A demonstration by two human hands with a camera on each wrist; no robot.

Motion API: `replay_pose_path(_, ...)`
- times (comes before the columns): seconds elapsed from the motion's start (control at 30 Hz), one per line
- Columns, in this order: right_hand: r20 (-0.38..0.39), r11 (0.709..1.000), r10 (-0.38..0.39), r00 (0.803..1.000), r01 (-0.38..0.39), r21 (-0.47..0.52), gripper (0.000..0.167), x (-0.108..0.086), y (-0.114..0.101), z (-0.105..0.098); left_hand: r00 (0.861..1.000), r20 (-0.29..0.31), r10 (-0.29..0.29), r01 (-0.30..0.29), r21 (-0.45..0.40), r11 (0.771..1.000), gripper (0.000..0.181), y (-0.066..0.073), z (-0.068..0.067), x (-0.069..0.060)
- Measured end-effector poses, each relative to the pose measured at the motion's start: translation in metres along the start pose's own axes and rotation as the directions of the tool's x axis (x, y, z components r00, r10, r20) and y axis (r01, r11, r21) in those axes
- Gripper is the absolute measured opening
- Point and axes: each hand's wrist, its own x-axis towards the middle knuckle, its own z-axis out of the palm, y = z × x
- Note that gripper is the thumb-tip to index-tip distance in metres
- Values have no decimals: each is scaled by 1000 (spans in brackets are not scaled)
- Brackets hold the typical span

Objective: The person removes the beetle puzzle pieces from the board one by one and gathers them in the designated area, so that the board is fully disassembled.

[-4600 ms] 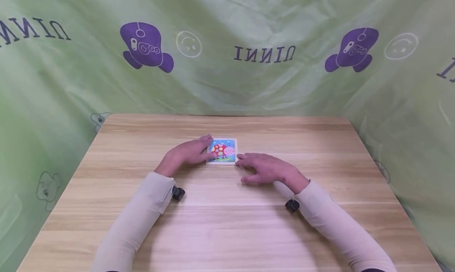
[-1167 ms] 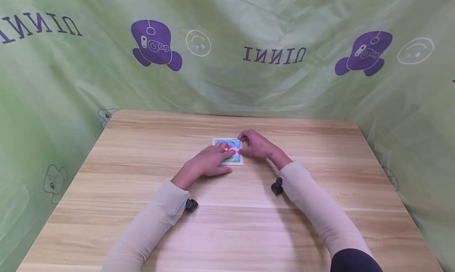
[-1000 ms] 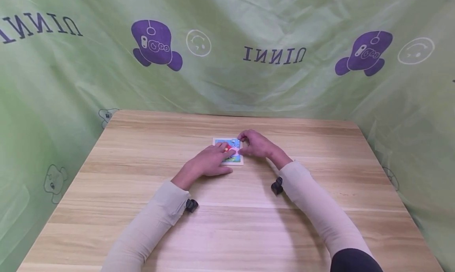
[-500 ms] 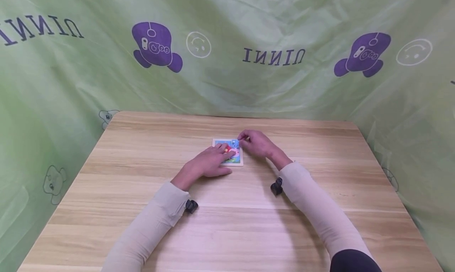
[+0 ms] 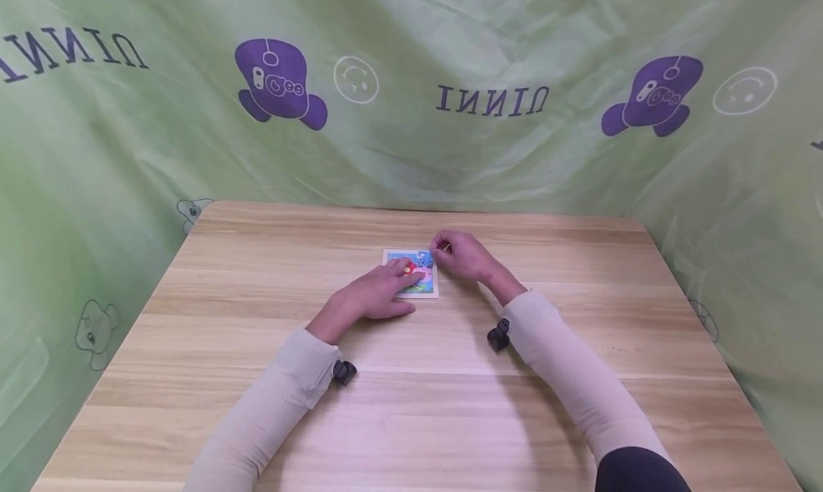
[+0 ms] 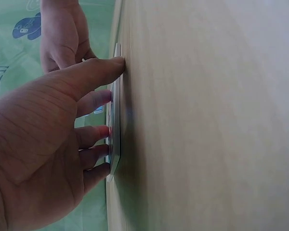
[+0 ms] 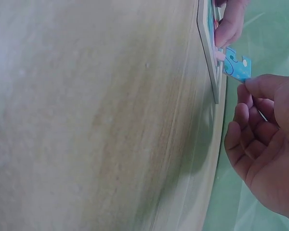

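Note:
A small framed jigsaw puzzle (image 5: 393, 292) with a red and pink ladybug picture lies flat at the table's far middle. My left hand (image 5: 373, 292) rests on it, the fingertips touching its face and the thumb on the table by the near edge. Between thumb and forefinger my right hand (image 5: 466, 255) pinches a blue puzzle piece (image 7: 237, 65) by its corner. The right wrist view shows this piece tilted up, raised above the frame's far right corner. Part of the picture is hidden under my left fingers.
The wood-grain table (image 5: 411, 420) stretches around the puzzle on all sides. A green printed curtain (image 5: 398, 156) hangs behind the table and along both sides. Black wrist cameras (image 5: 344, 372) sit at both sleeve cuffs.
Earlier both hands lay at the puzzle's sides; the left then moved onto its face. Over the last second my right fingers have closed on the blue corner piece and lifted it.

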Motion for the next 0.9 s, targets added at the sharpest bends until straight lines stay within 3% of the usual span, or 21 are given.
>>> replay_pose_path(0.37,-13,999,26,1000,-26,29,15,-5,4,-11,1000,-7,-14,14,-23,1000,70,-3,0,1)
replay_pose_path(0.53,-26,997,51,998,-49,59,14,-12,16,-20,1000,-13,-5,4,-35,999,65,-2,1,3)
replay_pose_path(0.73,-16,991,118,993,-117,63,15,-26,34,-36,999,-26,25,-24,27,999,53,-1,2,3)
replay_pose_path(0.9,-11,985,166,986,-166,53,19,-39,51,-54,999,-42,24,-23,25,999,50,-1,1,1)
